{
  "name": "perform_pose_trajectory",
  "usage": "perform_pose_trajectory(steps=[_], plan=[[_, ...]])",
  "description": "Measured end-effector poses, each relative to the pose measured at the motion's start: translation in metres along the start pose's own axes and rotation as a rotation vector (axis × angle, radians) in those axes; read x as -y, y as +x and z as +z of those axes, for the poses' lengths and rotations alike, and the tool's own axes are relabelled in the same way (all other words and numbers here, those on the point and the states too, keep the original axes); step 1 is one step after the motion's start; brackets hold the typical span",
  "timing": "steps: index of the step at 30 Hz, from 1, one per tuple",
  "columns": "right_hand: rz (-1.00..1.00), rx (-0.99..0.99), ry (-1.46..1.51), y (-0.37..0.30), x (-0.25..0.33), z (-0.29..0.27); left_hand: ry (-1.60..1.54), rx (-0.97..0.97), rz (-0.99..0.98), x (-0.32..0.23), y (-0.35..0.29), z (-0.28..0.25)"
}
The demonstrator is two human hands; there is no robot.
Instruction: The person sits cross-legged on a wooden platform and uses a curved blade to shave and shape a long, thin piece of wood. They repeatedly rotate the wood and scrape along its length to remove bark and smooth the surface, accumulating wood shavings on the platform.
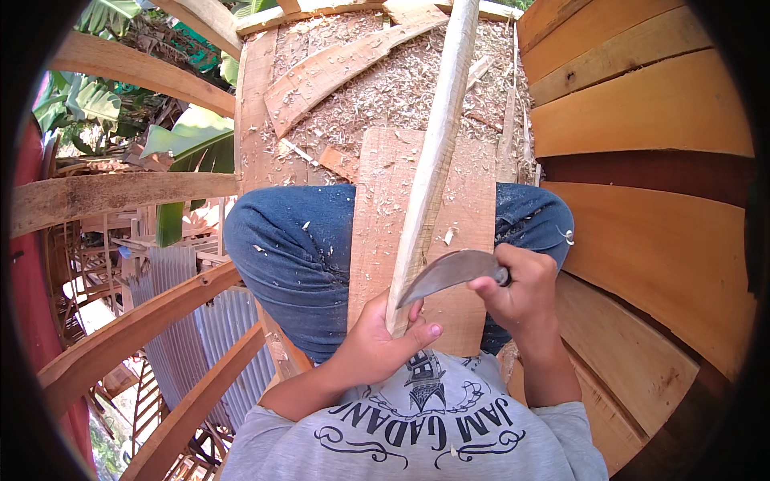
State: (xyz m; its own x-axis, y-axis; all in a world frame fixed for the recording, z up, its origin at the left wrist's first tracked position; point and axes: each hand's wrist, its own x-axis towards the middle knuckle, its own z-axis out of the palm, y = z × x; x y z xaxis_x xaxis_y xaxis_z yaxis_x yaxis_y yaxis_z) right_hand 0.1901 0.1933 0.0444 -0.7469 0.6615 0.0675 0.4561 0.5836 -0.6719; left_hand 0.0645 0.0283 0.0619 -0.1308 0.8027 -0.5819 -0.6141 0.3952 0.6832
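Gripping in the left hand [374,340] at six o'clock a pale pole [435,152] cut off by the upper edge near twelve; clenching in the right hand [523,289] at four o'clock a curved knife [449,273] with its handle mostly hidden.

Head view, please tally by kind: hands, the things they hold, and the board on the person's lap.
Hands: 2 (left hand, right hand)
Curved knife: 1, in the right hand
Pale wooden stick: 1, in the left hand
Board on the lap: 1
Total: 5
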Motion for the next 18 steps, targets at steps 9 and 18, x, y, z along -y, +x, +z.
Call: perform_pose_trajectory(steps=[9,18], plan=[[-0.162,-0.038,-0.138,0.027,-0.019,0.024,0.166,-0.03,0.04,0.001,-0.003,0.007],[0.417,-0.271,0.025,0.066,-0.097,-0.035,0.114,0.04,-0.068,0.005,-0.015,0.006]])
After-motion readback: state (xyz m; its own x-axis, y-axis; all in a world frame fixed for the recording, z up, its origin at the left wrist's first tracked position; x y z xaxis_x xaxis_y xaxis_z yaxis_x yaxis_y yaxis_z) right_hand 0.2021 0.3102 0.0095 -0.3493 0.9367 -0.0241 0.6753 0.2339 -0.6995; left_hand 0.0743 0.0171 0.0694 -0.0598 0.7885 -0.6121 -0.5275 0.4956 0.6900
